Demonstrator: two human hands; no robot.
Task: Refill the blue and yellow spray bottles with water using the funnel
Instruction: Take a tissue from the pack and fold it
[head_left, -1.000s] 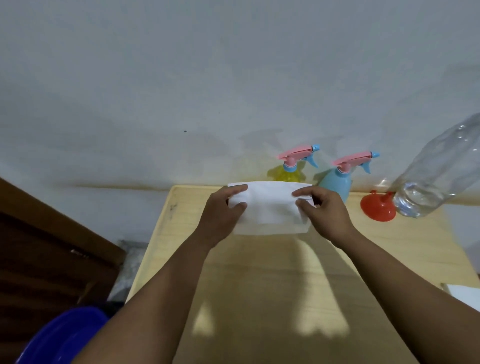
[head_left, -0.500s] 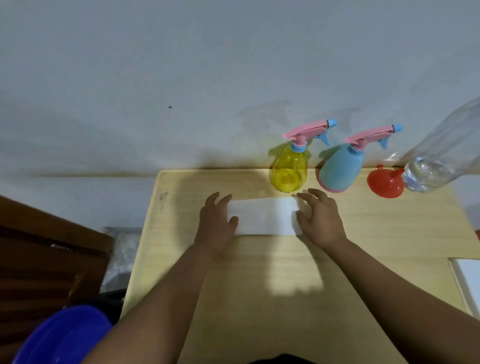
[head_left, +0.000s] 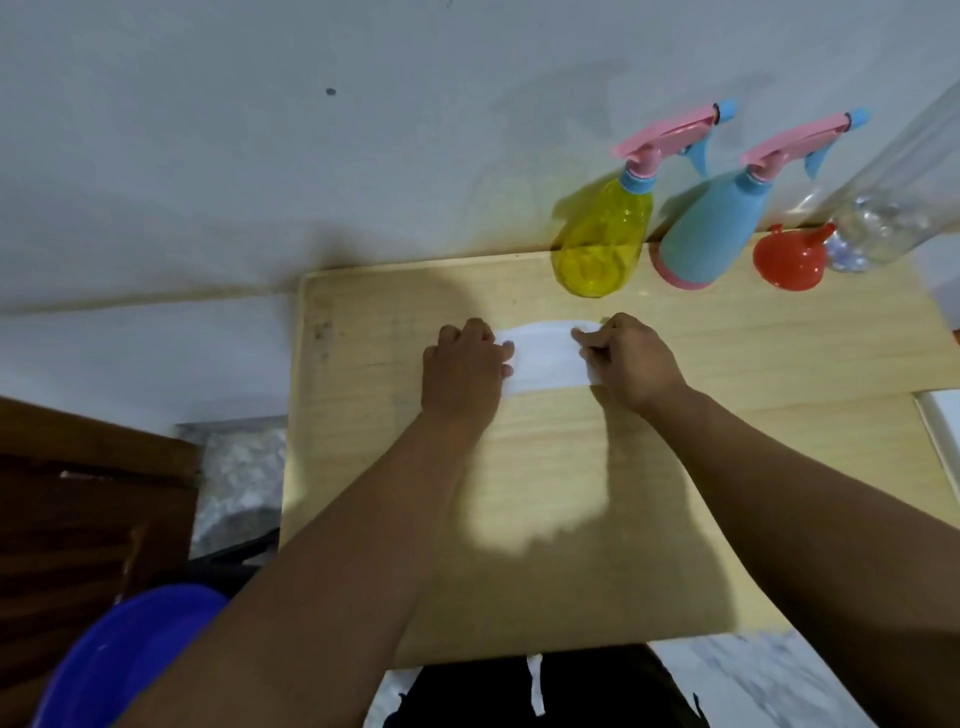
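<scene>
In the head view, both hands rest on a white folded cloth (head_left: 545, 358) lying on the wooden table (head_left: 727, 467). The left hand (head_left: 462, 371) has its fingers curled over the cloth's left end, gripping it; the right hand (head_left: 631, 361) pinches the cloth's right end between curled fingers and thumb.

Beyond the right hand's fingertips, at the table's far edge by the wall (head_left: 311, 156), stands the yellow spray bottle (head_left: 602, 239), with the blue spray bottle (head_left: 711, 234) just to its right; both carry pink trigger heads. Further right of those fingers lies the red funnel (head_left: 789, 257), touching or just beside a clear plastic water bottle (head_left: 893, 208). Well back from the left fingers, at the lower left, sits a blue basin (head_left: 119, 660).
</scene>
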